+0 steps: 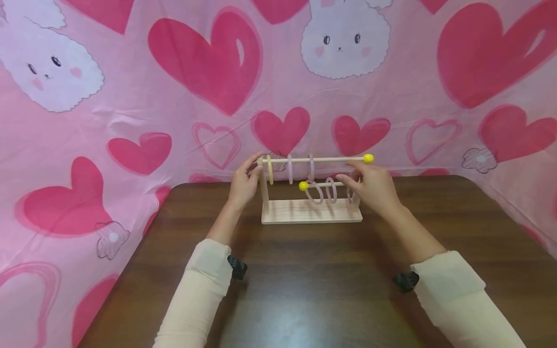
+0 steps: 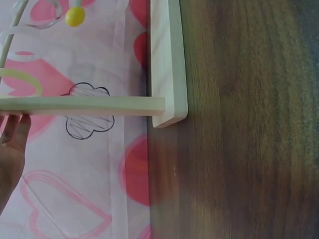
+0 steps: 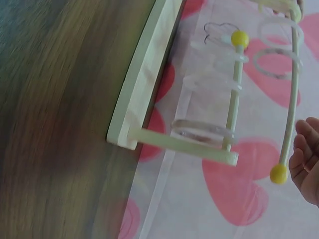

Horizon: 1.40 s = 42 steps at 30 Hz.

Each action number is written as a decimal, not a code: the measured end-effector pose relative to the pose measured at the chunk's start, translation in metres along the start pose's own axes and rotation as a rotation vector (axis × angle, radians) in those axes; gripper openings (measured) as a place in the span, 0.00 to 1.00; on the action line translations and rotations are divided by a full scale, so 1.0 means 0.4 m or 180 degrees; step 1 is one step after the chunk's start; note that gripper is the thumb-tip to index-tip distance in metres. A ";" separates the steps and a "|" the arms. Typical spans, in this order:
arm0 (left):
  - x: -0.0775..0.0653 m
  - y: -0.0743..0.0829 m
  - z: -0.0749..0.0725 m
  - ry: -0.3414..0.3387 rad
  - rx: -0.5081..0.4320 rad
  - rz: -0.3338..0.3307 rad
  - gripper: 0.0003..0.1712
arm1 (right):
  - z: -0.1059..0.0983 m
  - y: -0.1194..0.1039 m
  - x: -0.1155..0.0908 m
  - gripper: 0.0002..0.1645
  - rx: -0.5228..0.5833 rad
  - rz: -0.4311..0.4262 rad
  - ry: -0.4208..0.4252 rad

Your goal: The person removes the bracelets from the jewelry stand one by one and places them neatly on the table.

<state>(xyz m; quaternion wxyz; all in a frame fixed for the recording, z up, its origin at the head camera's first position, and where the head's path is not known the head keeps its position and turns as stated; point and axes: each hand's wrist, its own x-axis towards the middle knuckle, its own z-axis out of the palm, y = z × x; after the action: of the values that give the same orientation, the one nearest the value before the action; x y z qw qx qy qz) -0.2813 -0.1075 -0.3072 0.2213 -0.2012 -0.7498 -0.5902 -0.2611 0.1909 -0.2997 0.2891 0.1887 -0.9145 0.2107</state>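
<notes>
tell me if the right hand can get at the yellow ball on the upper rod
Likely yes: the right hand is close beside the yellow ball, looks empty, and nothing shows between them.

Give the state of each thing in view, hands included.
Pale two-rod wooden rack: upright on brown table
Yellow ring: hanging on upper wooden rod
Two pale-purple rings: hanging on upper rod
Three translucent pale rings: hanging on lower wooden rod
Left hand: touching left post
Right hand: beside upper rod, holding nothing
</notes>
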 end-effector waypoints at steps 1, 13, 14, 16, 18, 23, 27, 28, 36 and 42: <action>0.001 0.000 0.001 -0.0008 -0.0008 0.0003 0.20 | 0.003 -0.005 0.003 0.25 -0.0004 0.0021 -0.0026; -0.001 0.000 0.004 0.0046 0.0037 -0.0003 0.20 | 0.047 -0.045 0.026 0.28 0.0068 0.0052 -0.0297; -0.001 0.000 0.004 0.0058 0.0028 -0.0002 0.20 | 0.050 -0.048 0.028 0.28 0.0079 0.0053 -0.0298; -0.002 -0.001 0.004 0.0077 0.0006 -0.0008 0.20 | 0.056 -0.056 0.033 0.27 0.0088 0.0060 -0.0294; -0.002 -0.001 0.004 0.0086 -0.0020 -0.0008 0.20 | 0.061 -0.064 0.038 0.26 0.0103 0.0066 -0.0264; -0.001 -0.004 0.006 0.0083 -0.0042 0.0009 0.20 | 0.070 -0.086 0.046 0.25 0.0125 0.0123 -0.0218; -0.001 -0.007 0.007 0.0080 -0.0037 0.0020 0.20 | 0.080 -0.099 0.051 0.25 0.0053 0.0216 -0.0239; -0.001 -0.006 0.007 0.0083 -0.0027 0.0025 0.20 | 0.083 -0.102 0.053 0.25 0.0031 0.0238 -0.0230; 0.001 -0.009 0.006 0.0090 -0.0034 0.0051 0.20 | 0.098 -0.117 0.061 0.21 0.0038 0.0420 -0.0181; 0.005 -0.026 0.006 0.0082 -0.0011 0.0089 0.20 | 0.104 -0.120 0.066 0.18 0.0212 0.0460 -0.0239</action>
<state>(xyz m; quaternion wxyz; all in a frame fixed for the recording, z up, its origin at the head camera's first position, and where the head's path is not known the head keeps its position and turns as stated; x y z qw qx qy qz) -0.2890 -0.1072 -0.3151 0.2388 -0.2044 -0.7429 -0.5910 -0.2774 0.1240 -0.3015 0.2322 0.1396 -0.9285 0.2540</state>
